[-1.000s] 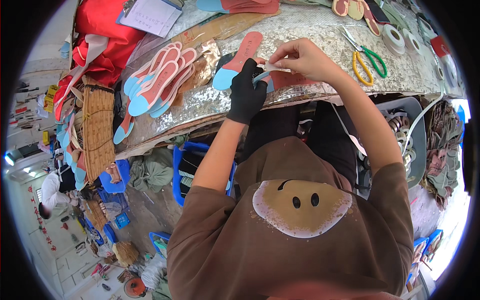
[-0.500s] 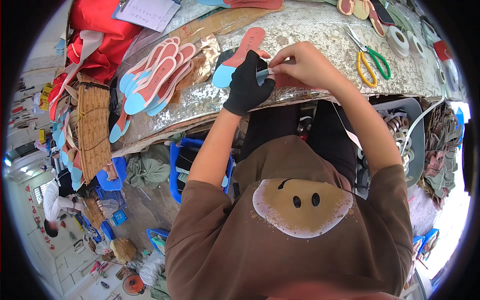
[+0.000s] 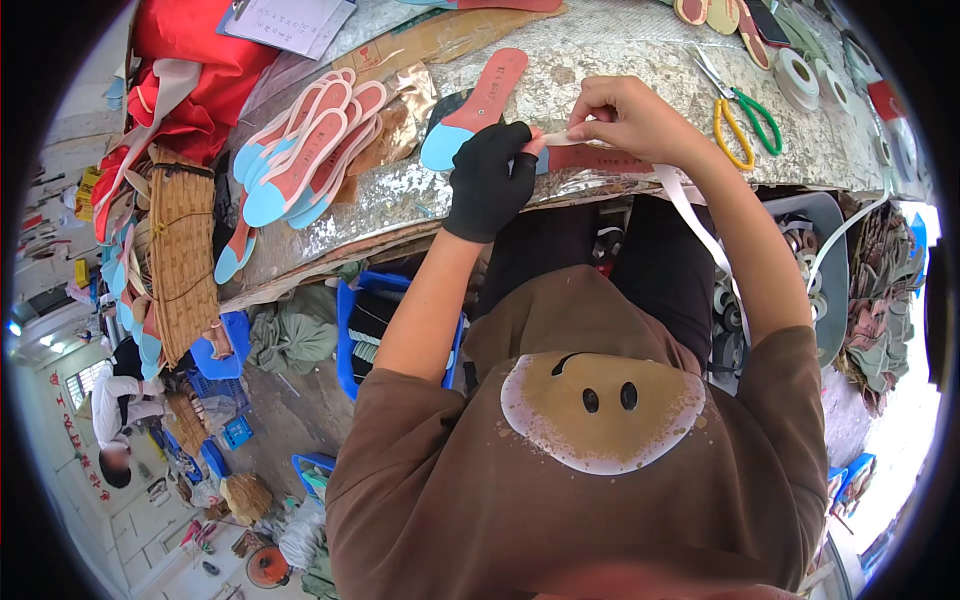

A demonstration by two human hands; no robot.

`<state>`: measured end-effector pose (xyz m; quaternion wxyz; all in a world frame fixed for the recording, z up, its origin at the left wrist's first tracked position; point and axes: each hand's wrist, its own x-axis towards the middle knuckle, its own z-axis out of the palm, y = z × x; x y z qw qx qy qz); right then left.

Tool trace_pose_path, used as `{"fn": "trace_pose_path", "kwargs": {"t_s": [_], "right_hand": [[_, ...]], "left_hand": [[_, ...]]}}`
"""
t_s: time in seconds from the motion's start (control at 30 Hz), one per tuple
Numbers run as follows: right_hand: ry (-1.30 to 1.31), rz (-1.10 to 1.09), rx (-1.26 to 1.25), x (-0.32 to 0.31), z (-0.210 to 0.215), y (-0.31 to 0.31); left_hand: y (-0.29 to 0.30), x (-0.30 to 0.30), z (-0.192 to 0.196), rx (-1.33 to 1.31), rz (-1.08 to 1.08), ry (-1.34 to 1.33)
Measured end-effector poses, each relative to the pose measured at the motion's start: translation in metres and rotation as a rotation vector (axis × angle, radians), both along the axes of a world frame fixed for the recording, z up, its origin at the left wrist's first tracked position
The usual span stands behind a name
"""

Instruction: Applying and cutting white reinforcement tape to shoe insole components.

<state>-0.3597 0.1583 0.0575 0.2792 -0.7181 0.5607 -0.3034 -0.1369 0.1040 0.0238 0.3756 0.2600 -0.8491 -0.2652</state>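
Observation:
My left hand [image 3: 492, 178], in a black glove, pinches the near edge of a red insole [image 3: 590, 157] at the front of the silver-covered workbench [image 3: 620, 50]. My right hand [image 3: 625, 118], bare, grips the same insole together with a white tape strip [image 3: 690, 205] that trails down over my lap. A second red insole with a blue heel [image 3: 478, 100] lies just behind my left hand.
A fanned stack of red and blue insoles [image 3: 300, 150] lies to the left. Scissors with yellow and green handles [image 3: 740, 110] and tape rolls [image 3: 800, 75] sit at the right. A woven basket [image 3: 182, 250] hangs at the left edge, blue crates [image 3: 360, 320] below. A person [image 3: 115, 440] sits far off.
Both hands stay together on the insole and tape; my left hand has shifted its pinch slightly along the edge, and the view has drifted a little.

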Motion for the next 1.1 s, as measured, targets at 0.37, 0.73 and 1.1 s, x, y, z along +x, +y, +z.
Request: {"fn": "trace_pose_path", "kwargs": {"t_s": [0.37, 0.73, 1.1], "right_hand": [[0.506, -0.152, -0.155, 0.027, 0.005, 0.019], [0.696, -0.055, -0.259, 0.016, 0.006, 0.037], [0.661, -0.019, -0.273, -0.006, 0.008, 0.057]], "left_hand": [[-0.022, -0.027, 0.027, 0.028, -0.271, -0.334], [-0.022, -0.042, 0.020, -0.120, -0.310, -0.499], [0.018, -0.059, 0.020, -0.283, -0.217, -0.628]]}}
